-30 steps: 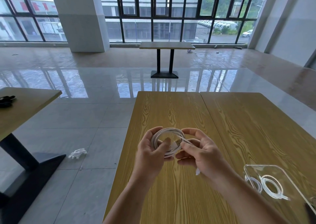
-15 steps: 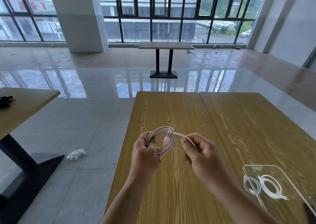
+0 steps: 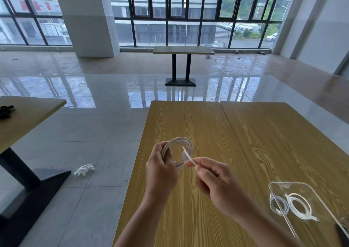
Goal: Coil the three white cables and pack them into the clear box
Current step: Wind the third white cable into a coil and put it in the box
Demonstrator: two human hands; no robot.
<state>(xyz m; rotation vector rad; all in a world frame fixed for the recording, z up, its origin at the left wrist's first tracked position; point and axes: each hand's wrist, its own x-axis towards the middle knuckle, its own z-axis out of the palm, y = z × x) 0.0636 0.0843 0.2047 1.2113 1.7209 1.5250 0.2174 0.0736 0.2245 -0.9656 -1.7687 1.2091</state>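
- The left hand (image 3: 161,173) grips a round coil of thin white cable (image 3: 179,146), fingers curled round the coil's left side and the thumb pressed against its inner edge.
- The coil stands roughly upright in the air above the light wooden table with a yellow grain pattern (image 3: 188,118), near the table's left edge.
- The right hand (image 3: 217,182) pinches the loose end of the cable (image 3: 188,157) between thumb and forefinger; its other fingers are curled in toward the palm.
- That loose end runs from the pinch up and left across the opening of the coil; it is blurred, so whether it passes through the loop or in front of it cannot be told.
- The two hands are close together but apart, the cable being all that links them.
- The clear plastic box with rounded corners (image 3: 272,185) sits on the table to the right of the right forearm, at the lower right of the view.
- Inside it lie two coiled white cables, a smaller coil (image 3: 279,207) on the left and a larger coil (image 3: 300,207) on the right, flat on the bottom and side by side.
- A crumpled clear plastic wrapper (image 3: 84,169) lies on the grey tiled floor (image 3: 94,133) left of the table.
- A second wooden table (image 3: 28,118) at far left bears a small black object (image 3: 5,109).
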